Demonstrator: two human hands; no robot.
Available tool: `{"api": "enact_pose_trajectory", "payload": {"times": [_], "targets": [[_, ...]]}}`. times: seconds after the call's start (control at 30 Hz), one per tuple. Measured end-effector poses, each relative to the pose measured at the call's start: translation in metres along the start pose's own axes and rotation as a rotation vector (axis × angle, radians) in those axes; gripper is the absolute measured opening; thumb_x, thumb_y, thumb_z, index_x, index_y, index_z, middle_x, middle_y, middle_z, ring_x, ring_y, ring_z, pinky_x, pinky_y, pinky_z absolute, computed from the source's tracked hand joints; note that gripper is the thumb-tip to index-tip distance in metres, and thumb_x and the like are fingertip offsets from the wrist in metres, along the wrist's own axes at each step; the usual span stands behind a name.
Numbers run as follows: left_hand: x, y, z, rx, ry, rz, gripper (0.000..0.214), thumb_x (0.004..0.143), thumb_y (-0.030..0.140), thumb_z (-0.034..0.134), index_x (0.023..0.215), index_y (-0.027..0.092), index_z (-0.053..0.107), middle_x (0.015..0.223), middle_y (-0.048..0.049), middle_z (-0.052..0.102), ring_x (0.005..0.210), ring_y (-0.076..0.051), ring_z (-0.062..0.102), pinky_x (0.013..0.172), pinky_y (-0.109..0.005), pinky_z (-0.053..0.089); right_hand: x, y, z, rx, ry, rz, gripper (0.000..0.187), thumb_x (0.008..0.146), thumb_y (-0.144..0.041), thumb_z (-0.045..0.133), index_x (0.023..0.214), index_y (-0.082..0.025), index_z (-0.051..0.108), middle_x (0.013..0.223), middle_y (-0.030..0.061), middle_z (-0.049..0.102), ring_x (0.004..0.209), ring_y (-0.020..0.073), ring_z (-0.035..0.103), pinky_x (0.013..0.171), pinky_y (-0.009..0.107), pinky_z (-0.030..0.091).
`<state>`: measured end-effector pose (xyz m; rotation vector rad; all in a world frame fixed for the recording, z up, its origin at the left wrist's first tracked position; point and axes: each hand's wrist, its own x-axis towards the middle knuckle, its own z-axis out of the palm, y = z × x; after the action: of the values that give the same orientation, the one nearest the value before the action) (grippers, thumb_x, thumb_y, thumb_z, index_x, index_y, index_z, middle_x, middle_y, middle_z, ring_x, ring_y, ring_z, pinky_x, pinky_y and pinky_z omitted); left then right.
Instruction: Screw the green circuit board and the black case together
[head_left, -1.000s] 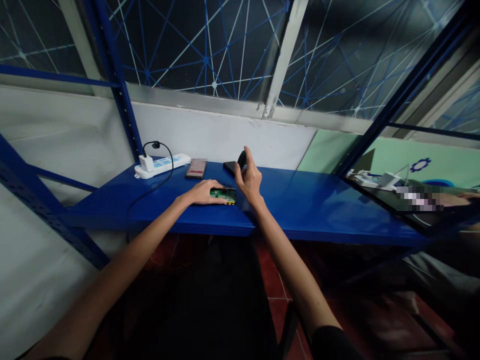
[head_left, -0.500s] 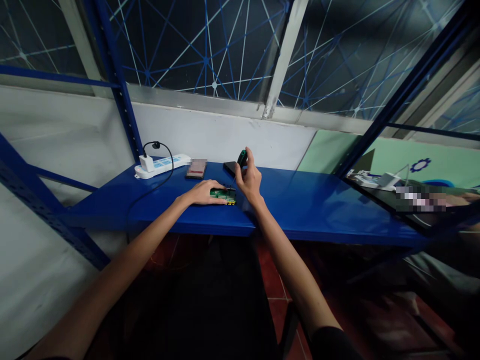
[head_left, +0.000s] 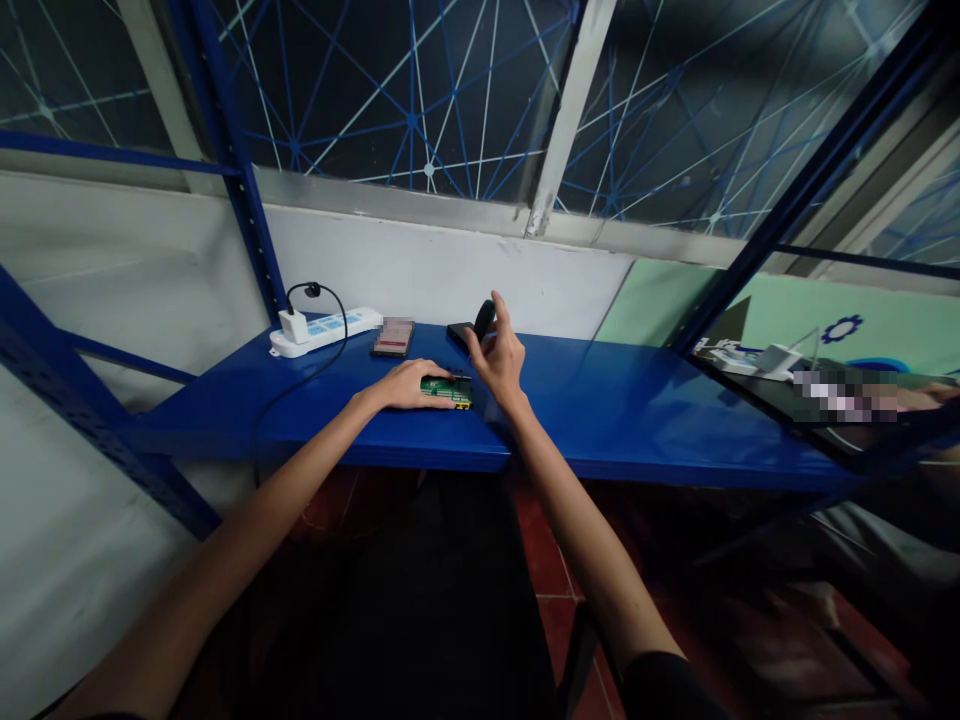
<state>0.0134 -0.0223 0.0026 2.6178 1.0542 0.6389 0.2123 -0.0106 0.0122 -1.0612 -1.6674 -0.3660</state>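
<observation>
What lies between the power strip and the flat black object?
A flat phone-like device, lying on the blue shelf; the head view shows it.

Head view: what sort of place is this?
Probably an electronics repair bench on a blue metal rack shelf: the left hand steadies a green circuit board, the right hand holds a screwdriver over it, and a power strip lies at the back.

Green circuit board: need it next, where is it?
Head view, centre: green circuit board near the front of the blue shelf, under the left hand, beside the right hand holding a dark tool.
</observation>
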Motion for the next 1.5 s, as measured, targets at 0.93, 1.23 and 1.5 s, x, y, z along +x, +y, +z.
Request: {"api": "enact_pose_trajectory", "payload": {"times": [0.93, 1.23, 1.5], "targets": [[-0.0003, 0.001, -0.0012, -0.012, -0.009, -0.034, 0.07, 0.068, 0.067, 0.071, 0.123, 0.023, 0.067, 0.121, -0.0099, 0.066, 0.112, -0.029, 0.059, 0.098, -0.04, 0.044, -0.0004, -0.0008, 0.0006, 0.016, -0.032, 0.039, 0.075, 0.095, -0.048, 0.046, 0.157, -0.026, 0.011, 0.099, 0.0077, 0.071, 0.063, 0.0176, 0.062, 0.058, 0.032, 0.046], [-0.0001, 0.0005, -0.0005, -0.011, -0.013, -0.037, 0.074, 0.068, 0.069, 0.071, 0.124, 0.02, 0.067, 0.122, -0.0114, 0.065, 0.113, -0.03, 0.059, 0.099, -0.04, 0.044, -0.0004, -0.002, -0.0014, 0.023, -0.071, 0.053, 0.071, 0.097, -0.039, 0.041, 0.157, -0.024, 0.007, 0.107, 0.0102, 0.071, 0.061, 0.0169, 0.061, 0.06, 0.033, 0.048], [-0.0001, 0.001, -0.001, -0.011, -0.021, -0.04, 0.073, 0.069, 0.069, 0.07, 0.124, 0.021, 0.067, 0.121, -0.0112, 0.065, 0.112, -0.03, 0.059, 0.098, -0.041, 0.044, -0.0009, -0.0026, -0.0019, 0.008, -0.056, 0.0, 0.067, 0.098, -0.037, 0.039, 0.157, -0.029, 0.008, 0.122, 0.0106, 0.066, 0.062, 0.0167, 0.062, 0.064, 0.035, 0.051]]}}
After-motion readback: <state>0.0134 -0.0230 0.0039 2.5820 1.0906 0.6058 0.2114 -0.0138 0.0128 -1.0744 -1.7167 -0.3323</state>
